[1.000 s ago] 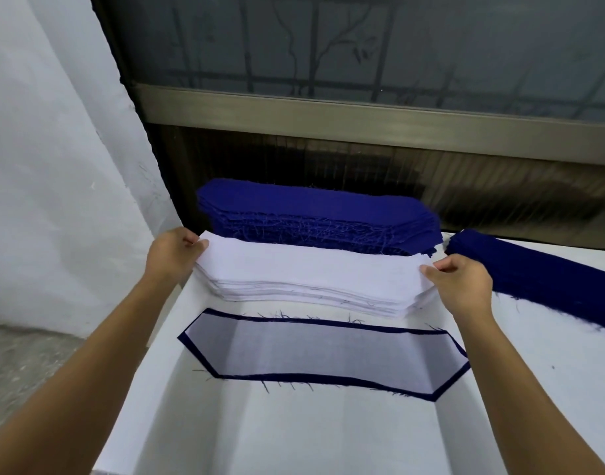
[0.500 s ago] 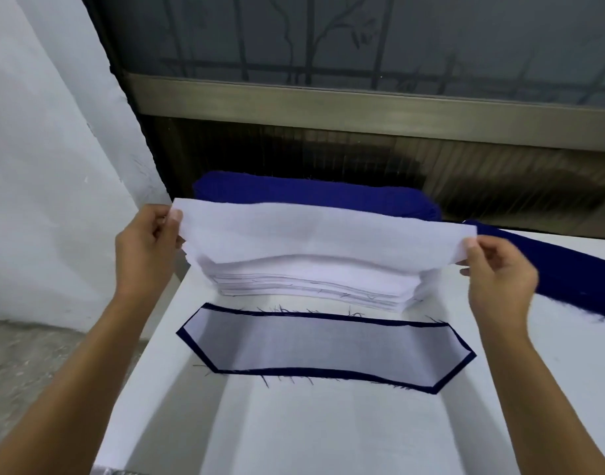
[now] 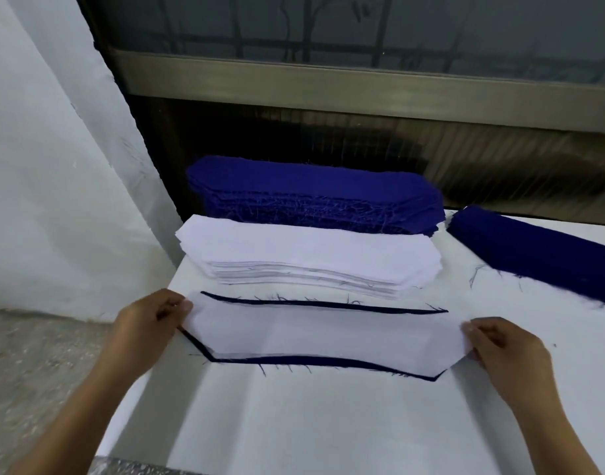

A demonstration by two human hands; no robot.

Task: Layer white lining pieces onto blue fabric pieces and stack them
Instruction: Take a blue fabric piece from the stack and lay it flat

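Two grips (image 3: 150, 323) (image 3: 503, 351), lining piece (image 3: 328, 332) between

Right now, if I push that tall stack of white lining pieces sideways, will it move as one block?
Probably not: the stack of white lining pieces is many thin, loose sheets with uneven edges, so the top layers would likely shear off. Its front edge dips in the middle, which suggests floppy cloth, likely light for its size.

Two hands (image 3: 146, 327) (image 3: 510, 354), two blue stacks (image 3: 311, 197) (image 3: 534, 248), one white stack (image 3: 307, 255), one lining (image 3: 328, 332)
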